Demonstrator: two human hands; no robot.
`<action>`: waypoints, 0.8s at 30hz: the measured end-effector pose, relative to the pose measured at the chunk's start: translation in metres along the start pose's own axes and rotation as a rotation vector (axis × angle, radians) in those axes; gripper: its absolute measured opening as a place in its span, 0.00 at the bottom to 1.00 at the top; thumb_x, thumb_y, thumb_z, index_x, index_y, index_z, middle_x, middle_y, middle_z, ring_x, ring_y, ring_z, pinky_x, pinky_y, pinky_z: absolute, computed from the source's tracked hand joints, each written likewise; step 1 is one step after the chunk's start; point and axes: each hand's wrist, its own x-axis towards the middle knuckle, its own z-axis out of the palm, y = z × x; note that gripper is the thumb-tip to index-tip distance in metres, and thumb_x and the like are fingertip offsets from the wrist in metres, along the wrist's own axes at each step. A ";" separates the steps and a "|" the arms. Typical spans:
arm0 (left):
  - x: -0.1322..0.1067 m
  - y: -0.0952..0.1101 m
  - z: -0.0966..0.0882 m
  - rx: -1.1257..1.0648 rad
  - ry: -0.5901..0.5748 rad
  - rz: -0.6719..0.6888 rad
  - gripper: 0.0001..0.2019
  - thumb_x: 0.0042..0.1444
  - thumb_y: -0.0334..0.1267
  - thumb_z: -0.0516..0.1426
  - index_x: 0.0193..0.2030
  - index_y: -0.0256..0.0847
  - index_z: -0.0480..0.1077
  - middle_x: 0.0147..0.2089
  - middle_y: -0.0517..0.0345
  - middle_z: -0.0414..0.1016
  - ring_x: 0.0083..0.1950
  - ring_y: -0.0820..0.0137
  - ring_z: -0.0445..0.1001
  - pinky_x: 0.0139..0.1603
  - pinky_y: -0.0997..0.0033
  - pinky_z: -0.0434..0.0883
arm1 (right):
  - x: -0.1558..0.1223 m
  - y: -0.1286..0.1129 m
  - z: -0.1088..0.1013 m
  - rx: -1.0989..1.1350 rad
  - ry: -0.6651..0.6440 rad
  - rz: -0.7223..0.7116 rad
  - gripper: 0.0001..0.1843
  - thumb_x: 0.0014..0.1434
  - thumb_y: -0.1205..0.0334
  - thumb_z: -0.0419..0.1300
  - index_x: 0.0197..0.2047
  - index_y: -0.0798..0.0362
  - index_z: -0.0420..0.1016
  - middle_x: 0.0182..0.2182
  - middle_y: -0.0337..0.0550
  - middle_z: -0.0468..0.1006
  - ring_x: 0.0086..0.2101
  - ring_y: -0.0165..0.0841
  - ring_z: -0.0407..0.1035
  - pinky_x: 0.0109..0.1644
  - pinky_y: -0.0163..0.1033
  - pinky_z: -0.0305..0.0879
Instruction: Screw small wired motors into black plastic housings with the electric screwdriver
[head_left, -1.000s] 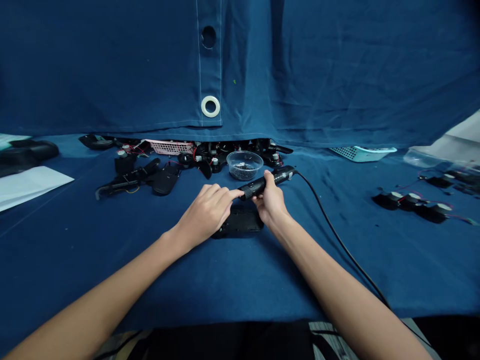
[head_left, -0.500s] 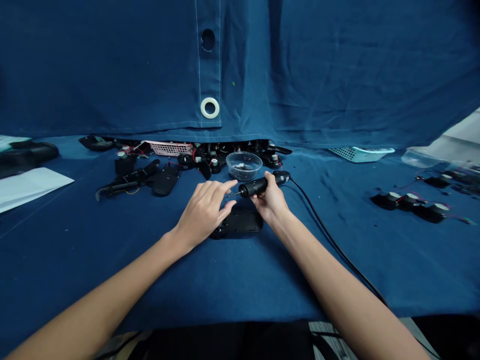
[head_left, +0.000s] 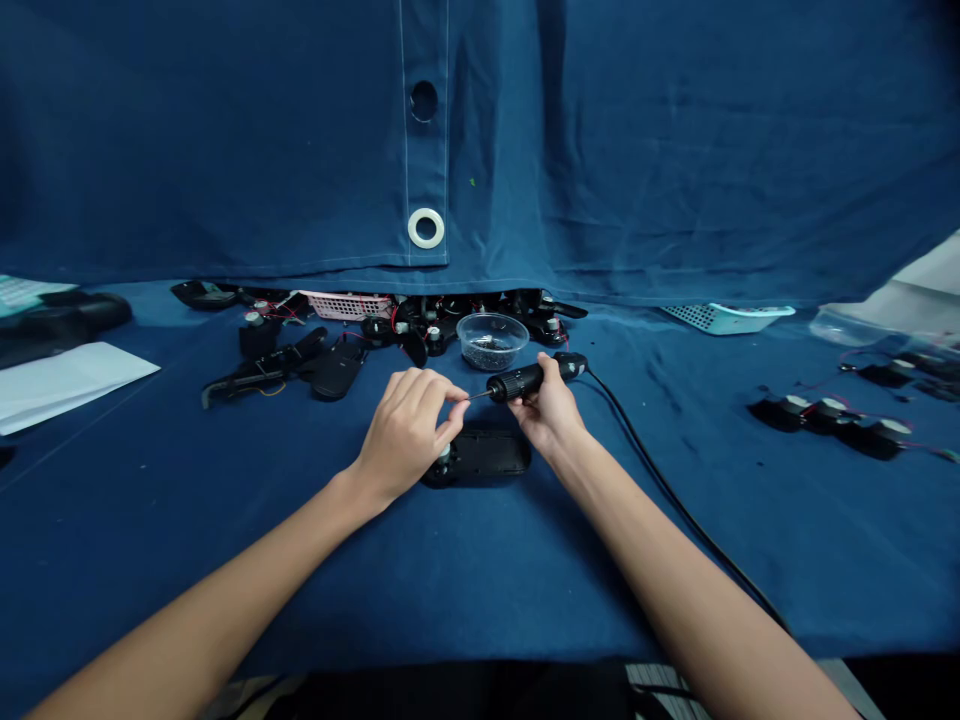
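My right hand [head_left: 551, 405] is wrapped around a black corded electric screwdriver [head_left: 517, 383], held nearly level with its thin bit pointing left. Thumb and index finger of my left hand [head_left: 411, 428] are pinched together right at the bit's end; whatever is between them is too small to make out. Just beneath the hands, a black plastic housing [head_left: 491, 455] lies on the blue cloth, its hollow side up, with a small whitish part at its left end partly hidden by my left hand. A clear round tub [head_left: 493, 342] of small dark screws stands behind the screwdriver.
Black parts with motors and red wires crowd the back around a pink basket [head_left: 349, 305]. A black housing piece [head_left: 334, 372] lies left of the tub. To the right are motor assemblies [head_left: 829, 420] and a turquoise basket [head_left: 731, 318]. The screwdriver's cord [head_left: 660, 470] trails toward the front right.
My left thumb and index finger, apart around the bit tip before, have closed into a pinch at its end. The screwdriver stays in my right hand; the whole view has shifted slightly.
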 end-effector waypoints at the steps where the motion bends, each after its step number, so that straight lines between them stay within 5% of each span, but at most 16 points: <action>1: 0.000 0.000 0.001 -0.001 0.004 0.005 0.01 0.61 0.31 0.53 0.38 0.37 0.66 0.36 0.55 0.71 0.39 0.67 0.67 0.42 0.64 0.64 | 0.000 0.000 0.000 -0.003 -0.002 -0.002 0.13 0.58 0.56 0.58 0.27 0.53 0.63 0.16 0.32 0.64 0.18 0.25 0.58 0.17 0.29 0.56; 24: -0.001 -0.005 0.008 -0.038 0.171 0.035 0.03 0.60 0.29 0.55 0.39 0.38 0.64 0.35 0.56 0.71 0.37 0.69 0.69 0.40 0.65 0.68 | -0.010 0.004 0.003 0.030 -0.034 -0.017 0.13 0.60 0.54 0.56 0.29 0.52 0.64 0.18 0.33 0.66 0.21 0.26 0.62 0.19 0.29 0.57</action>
